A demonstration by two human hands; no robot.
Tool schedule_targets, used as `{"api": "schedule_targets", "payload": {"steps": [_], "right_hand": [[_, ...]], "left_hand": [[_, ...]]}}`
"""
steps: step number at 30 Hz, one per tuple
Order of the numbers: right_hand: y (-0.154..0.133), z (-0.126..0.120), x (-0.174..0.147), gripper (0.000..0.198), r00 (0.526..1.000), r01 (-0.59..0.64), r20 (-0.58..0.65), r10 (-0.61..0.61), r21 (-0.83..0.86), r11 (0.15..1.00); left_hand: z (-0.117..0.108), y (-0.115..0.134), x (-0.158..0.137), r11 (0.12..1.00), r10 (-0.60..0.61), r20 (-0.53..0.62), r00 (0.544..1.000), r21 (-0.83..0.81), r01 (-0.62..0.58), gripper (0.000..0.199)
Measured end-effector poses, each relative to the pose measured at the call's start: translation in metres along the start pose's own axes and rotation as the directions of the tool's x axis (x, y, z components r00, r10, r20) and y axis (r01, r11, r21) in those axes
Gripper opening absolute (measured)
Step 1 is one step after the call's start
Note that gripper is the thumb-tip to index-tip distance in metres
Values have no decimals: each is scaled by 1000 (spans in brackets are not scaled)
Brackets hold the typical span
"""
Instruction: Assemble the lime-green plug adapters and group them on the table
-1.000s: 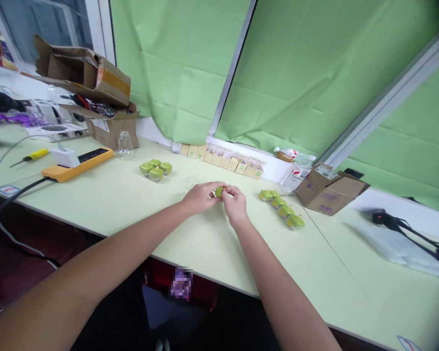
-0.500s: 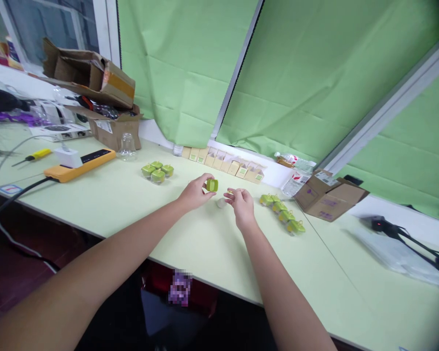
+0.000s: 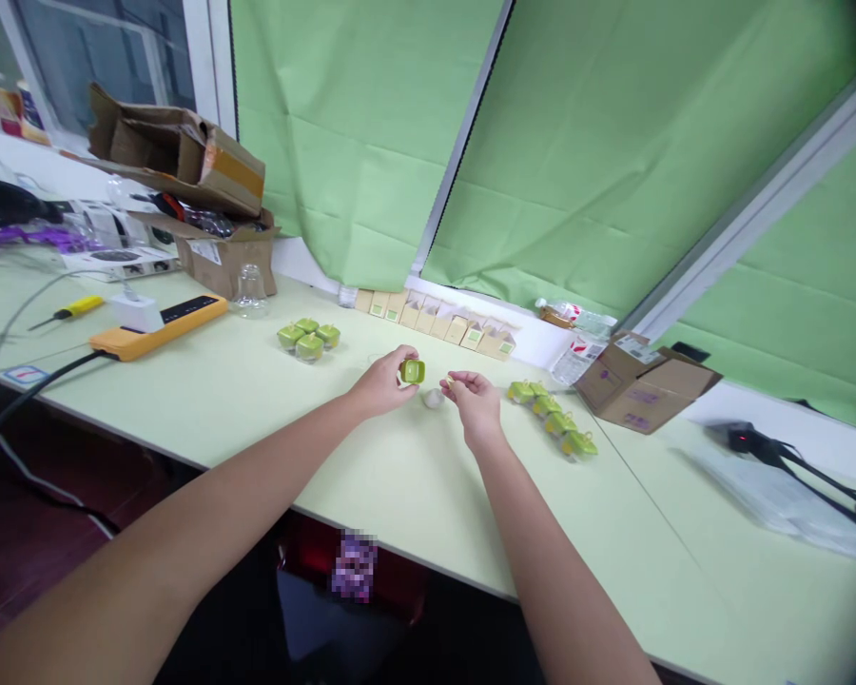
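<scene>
My left hand (image 3: 385,382) pinches a small green square lid (image 3: 413,371), its hollow side turned toward me. To the right, my right hand (image 3: 475,404) has thumb and fingers closed on a tiny pale yellowish piece (image 3: 449,381), too small to name. Between the hands a small whitish round cup (image 3: 434,399) rests on the table. Several small clear containers with green lids (image 3: 308,339) stand grouped left of my left hand. A row of similar containers with green lids and loops (image 3: 553,417) lies right of my right hand.
Small tan boxes (image 3: 438,320) line the wall. An orange power strip (image 3: 158,326), yellow screwdriver (image 3: 78,306), clear jar (image 3: 249,288) and cardboard boxes (image 3: 221,259) are left. Plastic bottles (image 3: 577,356), a carton (image 3: 642,382) and a plastic sheet (image 3: 770,490) lie right.
My left hand has tipped the green lid so more of its hollow inside shows. My right hand has shifted slightly right, leaving the whitish cup more visible.
</scene>
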State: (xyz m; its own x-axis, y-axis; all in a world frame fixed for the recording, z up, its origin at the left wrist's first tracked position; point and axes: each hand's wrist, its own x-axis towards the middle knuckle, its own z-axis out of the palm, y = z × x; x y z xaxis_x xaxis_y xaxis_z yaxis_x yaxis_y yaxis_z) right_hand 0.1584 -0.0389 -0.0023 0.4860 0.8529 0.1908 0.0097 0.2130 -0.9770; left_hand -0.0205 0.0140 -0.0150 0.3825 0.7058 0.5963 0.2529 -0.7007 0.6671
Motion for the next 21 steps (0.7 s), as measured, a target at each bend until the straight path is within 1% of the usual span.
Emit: {"api": "schedule_targets", "payload": {"steps": [4,8,15,21], "right_hand": [[3,-3,0,30,998,48,42,-44,-89,995],[4,-4,2,36,996,86,-7,-88,-157,984],[1,-2,-1,29,995,79,62,-72,-115,990],[-1,-2,-2,34,994,85,81,-75,-127,988]], "left_hand": [[0,-1,0,1000,13,26,1000,21,-14,37],[-1,1,-1,1000,13,48,999,26,-14,35],[-3,7,-2,1000,10,71,997,16,-11,36],[-3,8,-2,1000,12,93,996,23,-14,36]]}}
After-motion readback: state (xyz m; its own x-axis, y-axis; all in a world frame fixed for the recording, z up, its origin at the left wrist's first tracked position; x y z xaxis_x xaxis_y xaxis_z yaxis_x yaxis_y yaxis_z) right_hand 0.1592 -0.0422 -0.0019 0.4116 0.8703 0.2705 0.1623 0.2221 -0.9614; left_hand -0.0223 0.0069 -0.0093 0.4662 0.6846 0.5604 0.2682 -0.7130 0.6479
